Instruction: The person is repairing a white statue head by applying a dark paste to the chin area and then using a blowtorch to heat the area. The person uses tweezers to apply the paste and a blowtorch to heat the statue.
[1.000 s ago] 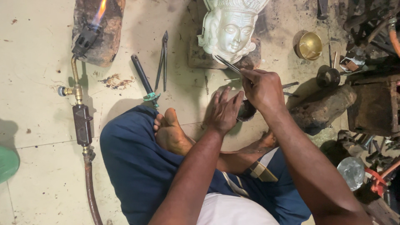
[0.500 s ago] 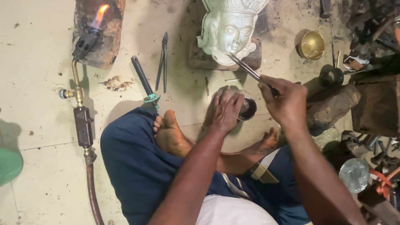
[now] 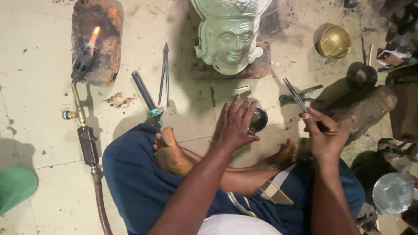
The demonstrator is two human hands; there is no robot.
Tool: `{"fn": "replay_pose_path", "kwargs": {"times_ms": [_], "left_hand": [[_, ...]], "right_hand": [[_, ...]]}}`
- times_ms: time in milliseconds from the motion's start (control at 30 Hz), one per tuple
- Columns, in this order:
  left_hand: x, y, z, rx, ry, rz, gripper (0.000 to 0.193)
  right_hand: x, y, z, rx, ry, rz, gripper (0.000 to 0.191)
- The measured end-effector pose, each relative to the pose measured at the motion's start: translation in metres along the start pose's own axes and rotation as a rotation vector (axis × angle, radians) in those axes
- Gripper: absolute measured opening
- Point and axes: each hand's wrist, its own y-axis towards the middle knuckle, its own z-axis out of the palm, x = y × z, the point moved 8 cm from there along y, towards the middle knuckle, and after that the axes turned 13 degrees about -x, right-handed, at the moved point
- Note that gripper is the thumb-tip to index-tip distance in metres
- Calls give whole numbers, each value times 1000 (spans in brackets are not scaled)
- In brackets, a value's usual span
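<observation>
Left hand lay spread, fingers wide, over a small dark round bowl on the floor, touching its left side. The bowl sat mid-floor, just in front of the metal face mask. Right hand was closed around tweezers, tips pointing up-left, held apart from the bowl on its right. A lit torch lay near the floor's left edge, flame over a brick. A brass bowl sat near the far right corner.
</observation>
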Motion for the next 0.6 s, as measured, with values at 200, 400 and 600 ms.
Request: {"fn": "replay_pose_path", "kwargs": {"times_ms": [200,400,600], "left_hand": [[-3,6,-6,-9,-29,-62,129],[-2,8,-27,-337,-180,-86,87],[35,10,-43,-648,-177,-367,34]], "right_hand": [[1,14,14,24,47,-43,25],[0,9,26,33,236,101,23],[-4,7,32,47,396,181,15]]}}
